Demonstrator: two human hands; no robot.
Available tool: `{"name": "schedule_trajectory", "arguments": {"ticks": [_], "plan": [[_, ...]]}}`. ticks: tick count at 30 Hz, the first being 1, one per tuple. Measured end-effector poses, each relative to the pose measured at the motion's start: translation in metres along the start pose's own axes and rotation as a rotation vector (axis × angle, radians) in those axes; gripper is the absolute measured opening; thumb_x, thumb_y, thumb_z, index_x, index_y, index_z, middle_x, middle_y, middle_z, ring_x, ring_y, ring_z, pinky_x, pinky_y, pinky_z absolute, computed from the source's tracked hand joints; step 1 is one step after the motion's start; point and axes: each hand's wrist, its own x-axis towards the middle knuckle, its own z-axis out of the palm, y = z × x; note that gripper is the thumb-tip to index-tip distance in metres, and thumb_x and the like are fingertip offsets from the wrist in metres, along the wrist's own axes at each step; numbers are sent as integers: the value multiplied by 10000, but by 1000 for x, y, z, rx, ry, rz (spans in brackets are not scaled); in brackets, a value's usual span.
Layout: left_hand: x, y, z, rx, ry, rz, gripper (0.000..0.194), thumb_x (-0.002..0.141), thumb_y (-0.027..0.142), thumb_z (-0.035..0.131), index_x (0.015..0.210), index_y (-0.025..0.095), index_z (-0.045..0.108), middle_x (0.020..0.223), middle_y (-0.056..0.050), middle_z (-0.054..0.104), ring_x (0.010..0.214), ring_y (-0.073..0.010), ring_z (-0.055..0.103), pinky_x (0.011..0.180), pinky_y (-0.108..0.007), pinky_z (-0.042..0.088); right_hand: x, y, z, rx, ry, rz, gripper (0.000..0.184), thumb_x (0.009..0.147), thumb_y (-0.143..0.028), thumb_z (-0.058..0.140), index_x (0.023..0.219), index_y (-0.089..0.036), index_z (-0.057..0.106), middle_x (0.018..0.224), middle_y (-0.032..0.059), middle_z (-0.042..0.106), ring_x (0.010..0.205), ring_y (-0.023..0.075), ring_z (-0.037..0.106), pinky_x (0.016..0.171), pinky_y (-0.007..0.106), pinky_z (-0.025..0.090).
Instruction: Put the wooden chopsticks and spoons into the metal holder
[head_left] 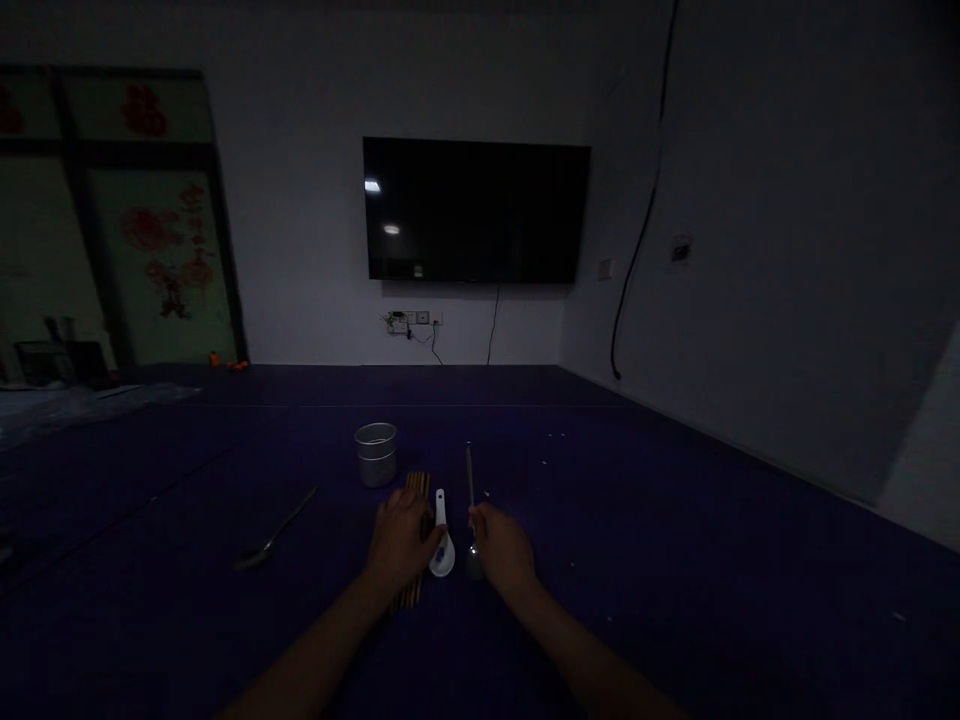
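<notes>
A bundle of wooden chopsticks [418,484] lies on the dark blue surface, with my left hand [400,535] closed over its middle. Just right of it is a white soup spoon [442,562], bowl toward me; my left thumb reaches its edge, and I cannot tell whether it presses on it. My right hand [504,550] pinches a metal spoon [470,478], its handle pointing away from me and its bowl near my fingers. Beyond my left hand stands an open metal cup [376,462], upright.
Another metal spoon [281,527] lies to the left. Small white bits [544,462] are scattered on the right side. Clear plastic sheeting [75,410] lies at far left. A wall [750,330] borders the right, and a television [477,212] hangs ahead.
</notes>
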Motion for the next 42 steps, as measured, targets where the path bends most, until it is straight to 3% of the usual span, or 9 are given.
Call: {"name": "schedule_trajectory", "arguments": {"ticks": [14,19,42], "plan": [[-1,0,-3,8,-55,5,124,783,309,588,750,190,599,969,-64,614,1023,-246,514,830,-370,376,4,-2,6,-15,-11,-28,319,943,-219,398,812,-149,681,788,86,721,716,158,667,609,220,385],[-1,-2,-2,11,-82,-3,115,783,304,578,749,195,597,977,-59,616,1029,-245,506,825,-369,376,2,-8,10,-81,-3,1,299,926,-229,434,791,-138,685,805,132,718,728,195,674,590,244,390],[-2,-5,-1,-1,-70,9,133,800,294,541,737,193,601,979,-63,620,1042,-242,498,846,-376,371,4,-13,14,-217,20,16,255,864,-190,492,763,-139,721,788,143,717,715,183,674,588,227,412]]}}
